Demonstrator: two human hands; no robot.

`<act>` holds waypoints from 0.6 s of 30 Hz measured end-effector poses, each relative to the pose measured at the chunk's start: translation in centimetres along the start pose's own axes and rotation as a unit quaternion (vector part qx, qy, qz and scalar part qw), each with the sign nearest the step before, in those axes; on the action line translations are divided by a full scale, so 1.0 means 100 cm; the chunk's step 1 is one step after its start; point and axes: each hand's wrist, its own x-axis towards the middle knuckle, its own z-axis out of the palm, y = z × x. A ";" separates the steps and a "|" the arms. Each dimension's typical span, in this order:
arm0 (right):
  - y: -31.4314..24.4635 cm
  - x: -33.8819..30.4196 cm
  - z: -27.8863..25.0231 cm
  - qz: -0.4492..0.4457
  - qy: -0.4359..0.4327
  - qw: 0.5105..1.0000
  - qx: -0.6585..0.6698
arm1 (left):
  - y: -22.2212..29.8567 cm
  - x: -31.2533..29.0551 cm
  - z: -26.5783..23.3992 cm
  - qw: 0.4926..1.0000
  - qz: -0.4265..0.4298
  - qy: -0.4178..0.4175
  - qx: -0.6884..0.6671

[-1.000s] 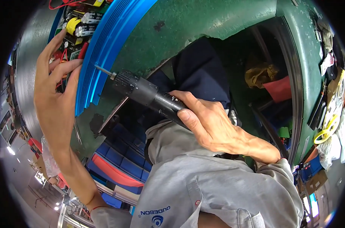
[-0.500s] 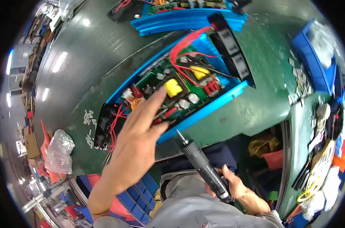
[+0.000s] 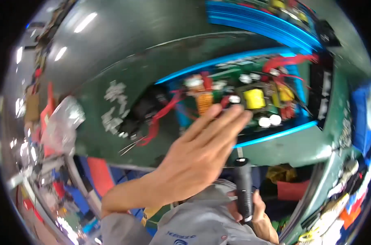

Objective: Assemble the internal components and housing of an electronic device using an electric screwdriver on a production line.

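A blue metal housing (image 3: 275,132) lies on the green bench with a green circuit board (image 3: 228,77) inside it. The board carries a yellow-wrapped transformer (image 3: 255,99), a copper coil (image 3: 204,103) and white-topped capacitors. My left hand (image 3: 195,159) is over the near side of the housing, fingers stretched out and holding nothing. Its fingertips overlap the board; whether they touch it I cannot tell. My right hand (image 3: 259,210) grips a black electric screwdriver (image 3: 244,185), upright in view, its tip close to the housing's near wall. A black end panel (image 3: 146,108) with red wires (image 3: 154,127) sits at the left end.
Another black end panel (image 3: 321,94) stands at the housing's right end. A second blue housing (image 3: 259,24) lies behind. Small white pieces (image 3: 115,96) are scattered at left, near a clear plastic bag (image 3: 63,126). A blue bin (image 3: 362,118) stands at right.
The whole view has turned and shifted, so the housing appears more level and farther right. My left fingertips have moved off the yellow transformer toward the near left. The screwdriver now points more upright.
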 end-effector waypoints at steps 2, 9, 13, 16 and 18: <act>0.003 -0.001 0.002 -0.042 0.054 0.995 -0.066 | -0.002 -0.008 0.006 0.999 0.006 0.033 0.009; 0.030 -0.006 -0.025 -0.191 0.212 0.935 -0.212 | -0.082 -0.095 -0.044 0.911 -0.245 0.319 0.089; 0.039 -0.004 -0.033 -0.199 0.301 0.916 -0.175 | -0.126 -0.144 -0.042 0.879 -0.353 0.281 0.154; 0.037 -0.020 -0.046 -0.167 0.228 0.949 -0.140 | -0.143 -0.150 -0.021 0.875 -0.388 0.281 0.062; 0.045 -0.017 -0.049 -0.180 0.293 0.932 -0.114 | -0.145 -0.147 -0.018 0.861 -0.434 0.265 0.031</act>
